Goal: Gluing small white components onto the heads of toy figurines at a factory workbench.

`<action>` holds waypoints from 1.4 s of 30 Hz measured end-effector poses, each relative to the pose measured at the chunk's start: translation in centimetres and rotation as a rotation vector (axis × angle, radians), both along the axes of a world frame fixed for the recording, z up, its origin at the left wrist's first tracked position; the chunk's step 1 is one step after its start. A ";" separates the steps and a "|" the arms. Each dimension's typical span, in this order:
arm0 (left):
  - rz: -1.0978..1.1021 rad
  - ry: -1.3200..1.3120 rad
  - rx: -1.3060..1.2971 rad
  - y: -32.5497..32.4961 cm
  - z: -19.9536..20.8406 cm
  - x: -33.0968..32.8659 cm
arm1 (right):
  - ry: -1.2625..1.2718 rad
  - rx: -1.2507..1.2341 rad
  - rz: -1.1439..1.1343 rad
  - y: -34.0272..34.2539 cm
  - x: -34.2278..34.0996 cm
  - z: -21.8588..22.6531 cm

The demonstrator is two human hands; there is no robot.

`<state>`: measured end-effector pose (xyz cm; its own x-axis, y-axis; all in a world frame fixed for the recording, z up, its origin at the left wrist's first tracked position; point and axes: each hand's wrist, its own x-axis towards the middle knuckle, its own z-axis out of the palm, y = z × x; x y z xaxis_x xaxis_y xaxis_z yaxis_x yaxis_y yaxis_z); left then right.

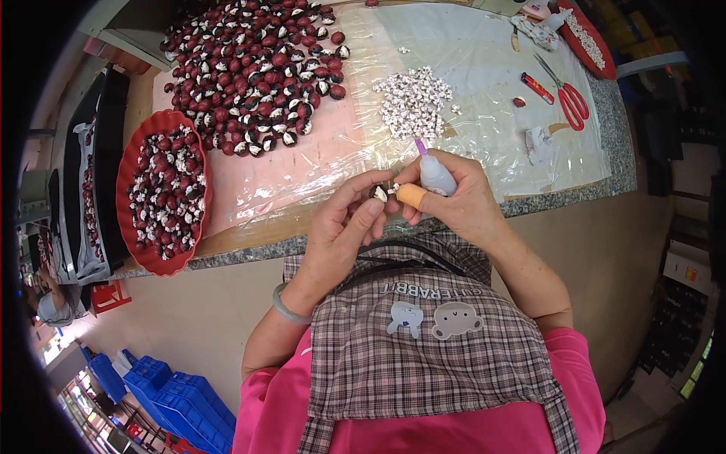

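My left hand (340,219) is closed, pinching a small rounded black-and-white piece (380,194) between thumb and fingers just past the table's front edge. My right hand (470,200) meets it there, with an orange finger cot (411,197) on the thumb. Held against the right palm is a translucent squeeze bottle (437,177) with a purple tip pointing up. At the right fingertips, against the black piece, shows a tiny white piece (394,188). Just beyond the bottle lies a heap of small white pieces (414,102) with dark marks.
A large heap of red, black and white balls (257,76) covers the far left. A scalloped red tray (168,266) of similar pieces stands left. Red-handled scissors (572,106), a red tube (537,88) and a second red tray (605,66) lie right. Blue crates (178,393) stand lower left.
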<state>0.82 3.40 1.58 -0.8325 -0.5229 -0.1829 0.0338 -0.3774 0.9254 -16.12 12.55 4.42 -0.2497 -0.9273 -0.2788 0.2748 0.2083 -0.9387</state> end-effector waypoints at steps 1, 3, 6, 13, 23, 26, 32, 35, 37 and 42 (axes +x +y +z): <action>0.000 -0.023 -0.036 0.0 -0.1 0.0 | 0.016 0.011 -0.007 0.0 0.0 0.1; 0.000 -0.046 -0.072 0.1 -0.1 0.1 | 0.032 0.022 -0.016 0.1 0.1 0.2; 0.009 -0.078 -0.100 0.2 0.1 -0.1 | 0.115 0.045 -0.025 0.2 0.1 0.5; 0.032 -0.136 -0.235 0.4 -0.2 -0.3 | 0.119 0.096 -0.057 0.3 0.5 0.6; 0.044 -0.168 -0.719 0.5 -0.4 -0.5 | 0.253 0.015 -0.099 0.9 1.5 -1.1; 0.042 -0.169 -0.738 0.5 -0.3 -0.4 | 0.347 0.019 -0.118 0.9 1.6 -0.7; 0.052 -0.076 -0.874 0.6 -0.8 -0.3 | 0.306 -0.014 -0.126 1.5 1.9 -1.7; 0.048 -0.076 -0.908 0.7 -0.6 0.0 | 0.203 -0.015 -0.122 1.4 2.1 -1.7; 0.060 -0.091 -0.895 0.6 -0.6 0.1 | 0.186 0.003 -0.114 1.2 2.2 -1.6; -0.002 -0.119 -0.386 -0.2 0.4 0.1 | 0.065 0.023 -0.105 0.7 1.7 -1.4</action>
